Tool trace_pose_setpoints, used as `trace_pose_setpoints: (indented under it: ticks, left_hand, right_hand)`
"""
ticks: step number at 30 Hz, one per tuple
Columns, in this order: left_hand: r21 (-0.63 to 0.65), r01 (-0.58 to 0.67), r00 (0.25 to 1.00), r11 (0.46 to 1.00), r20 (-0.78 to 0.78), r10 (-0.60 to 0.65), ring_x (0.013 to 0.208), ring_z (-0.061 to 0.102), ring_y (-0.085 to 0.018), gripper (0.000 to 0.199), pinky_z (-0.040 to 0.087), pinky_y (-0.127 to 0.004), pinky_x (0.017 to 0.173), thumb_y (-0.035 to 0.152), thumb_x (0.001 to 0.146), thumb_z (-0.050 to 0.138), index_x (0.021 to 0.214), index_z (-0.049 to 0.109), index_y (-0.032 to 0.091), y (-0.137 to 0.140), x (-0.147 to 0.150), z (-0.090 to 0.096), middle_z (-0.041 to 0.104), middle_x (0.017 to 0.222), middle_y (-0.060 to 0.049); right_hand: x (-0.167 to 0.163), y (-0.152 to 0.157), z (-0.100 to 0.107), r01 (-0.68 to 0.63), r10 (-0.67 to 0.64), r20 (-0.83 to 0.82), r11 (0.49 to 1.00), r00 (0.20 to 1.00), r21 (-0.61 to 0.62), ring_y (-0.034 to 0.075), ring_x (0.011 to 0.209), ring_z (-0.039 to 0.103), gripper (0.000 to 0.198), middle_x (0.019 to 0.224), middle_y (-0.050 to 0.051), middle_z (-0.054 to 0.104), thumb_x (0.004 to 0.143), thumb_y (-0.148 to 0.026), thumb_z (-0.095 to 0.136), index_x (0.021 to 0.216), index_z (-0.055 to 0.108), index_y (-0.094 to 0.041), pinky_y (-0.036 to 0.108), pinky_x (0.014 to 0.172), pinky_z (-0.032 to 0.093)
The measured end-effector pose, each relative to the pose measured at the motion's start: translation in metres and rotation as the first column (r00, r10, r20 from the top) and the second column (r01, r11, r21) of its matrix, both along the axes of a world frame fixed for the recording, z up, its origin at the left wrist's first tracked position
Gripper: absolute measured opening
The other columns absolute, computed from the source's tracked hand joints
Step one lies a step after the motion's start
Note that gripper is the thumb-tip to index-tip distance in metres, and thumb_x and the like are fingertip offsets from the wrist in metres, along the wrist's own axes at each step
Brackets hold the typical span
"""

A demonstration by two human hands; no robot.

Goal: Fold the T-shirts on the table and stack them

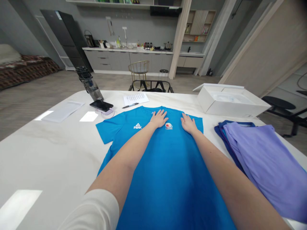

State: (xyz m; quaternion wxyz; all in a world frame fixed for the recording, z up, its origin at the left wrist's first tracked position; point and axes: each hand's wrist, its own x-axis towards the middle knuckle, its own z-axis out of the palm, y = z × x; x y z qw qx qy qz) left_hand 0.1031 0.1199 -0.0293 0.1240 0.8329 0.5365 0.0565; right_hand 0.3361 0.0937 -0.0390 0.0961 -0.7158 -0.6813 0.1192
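A blue T-shirt [158, 166] lies spread out, front side up, on the white table [59, 153], its collar pointing away from me. White lettering and a small round badge mark its chest. My left hand [159, 118] rests flat on the shirt just below the collar, fingers stretched out. Further right, my right hand [189, 123] lies on the cloth near the shoulder, its fingers apart. Neither hand grips anything. The shirt's left-side sleeve lies out flat; my right arm covers part of the other side.
Folded clothes with a lilac garment [261, 159] on top lie at the right. Behind them stands an open white box [230, 102]. Toward the far left are a clear bottle [92, 86], a phone [101, 105], a pen [130, 105] and paper sheets [62, 111].
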Motion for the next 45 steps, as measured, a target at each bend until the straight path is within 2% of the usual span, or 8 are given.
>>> trace_pose_setpoints:
  ticks: [4,13,20,24,27,31,40,45]
  left_hand:
    - [-0.002,-0.058,0.998,0.998,0.0,0.058,0.159,0.012,-0.026,0.076,0.005,-0.057,0.128,0.067,0.1,0.015,0.163,0.027,0.027,0.011,0.006,-0.01,0.015,0.172,-0.004]
    - [-0.008,-0.131,0.991,0.991,0.004,0.131,0.16,0.011,-0.026,0.08,0.005,-0.055,0.128,0.072,0.097,0.015,0.164,0.027,0.028,0.007,0.005,-0.01,0.016,0.172,-0.005]
    - [0.017,-0.188,0.982,0.982,-0.018,0.189,0.159,0.013,-0.031,0.079,-0.001,-0.061,0.126,0.065,0.099,0.019,0.163,0.029,0.021,0.005,0.017,-0.005,0.018,0.171,-0.01]
    - [0.143,-0.063,0.998,0.988,-0.018,0.066,0.159,0.012,-0.026,0.072,-0.001,-0.054,0.129,0.051,0.102,0.021,0.162,0.03,0.012,0.012,0.032,-0.002,0.019,0.171,-0.011]
    - [0.076,0.025,0.999,0.997,-0.027,-0.023,0.159,0.012,-0.022,0.072,0.006,-0.048,0.13,0.053,0.102,0.019,0.163,0.027,0.017,0.017,0.038,-0.005,0.018,0.172,-0.005]
    - [0.021,-0.017,1.0,1.0,-0.014,0.017,0.159,0.013,-0.021,0.075,0.006,-0.05,0.13,0.061,0.1,0.015,0.164,0.027,0.024,0.019,0.038,-0.012,0.018,0.172,-0.002]
    - [0.023,-0.057,0.998,0.998,0.017,0.057,0.16,0.012,-0.023,0.076,0.004,-0.052,0.129,0.065,0.1,0.016,0.164,0.027,0.024,0.015,0.032,-0.013,0.017,0.172,-0.003]
    - [0.033,-0.031,0.999,0.999,0.029,0.03,0.16,0.011,-0.023,0.071,0.004,-0.053,0.129,0.061,0.102,0.017,0.164,0.026,0.027,0.004,0.02,-0.011,0.016,0.172,-0.004]
  right_hand:
    - [0.019,-0.004,-0.006,0.117,-0.116,0.032,0.992,0.993,-0.04,0.034,0.157,0.013,0.072,0.172,0.007,0.017,0.106,-0.059,0.015,0.167,0.018,-0.021,0.065,0.123,0.006]
    - [0.045,-0.013,-0.004,0.366,-0.358,0.1,0.928,0.929,-0.077,0.036,0.158,0.008,0.091,0.17,0.023,0.01,0.102,-0.064,0.019,0.163,0.014,0.004,0.052,0.127,0.009]
    - [0.045,-0.01,-0.001,0.488,-0.478,0.149,0.872,0.866,-0.037,0.042,0.155,0.015,0.097,0.164,0.035,0.019,0.1,-0.061,0.027,0.155,0.018,0.019,0.054,0.126,0.008]
    - [0.026,0.0,0.003,0.298,-0.307,0.17,0.951,0.936,0.08,0.036,0.156,0.014,0.082,0.165,0.03,0.022,0.104,-0.05,0.019,0.157,0.023,0.012,0.051,0.126,0.009]
    - [0.013,0.005,0.002,0.153,-0.151,0.129,0.988,0.98,-0.004,0.031,0.157,0.013,0.078,0.17,0.018,0.018,0.104,-0.055,0.012,0.163,0.023,-0.004,0.052,0.126,0.012]
    - [0.016,0.002,-0.002,0.263,-0.254,0.135,0.963,0.958,-0.059,0.035,0.157,0.01,0.085,0.172,0.01,0.014,0.1,-0.068,0.014,0.166,0.02,-0.014,0.06,0.125,0.008]
    - [0.037,-0.005,-0.008,0.389,-0.387,0.143,0.921,0.911,0.01,0.035,0.157,0.013,0.101,0.17,0.02,0.018,0.096,-0.073,0.018,0.162,0.019,0.003,0.047,0.127,0.01]
    - [0.045,-0.007,-0.003,0.383,-0.376,0.132,0.924,0.917,-0.024,0.036,0.157,0.01,0.096,0.171,0.018,0.013,0.097,-0.073,0.016,0.165,0.017,-0.005,0.058,0.126,0.005]
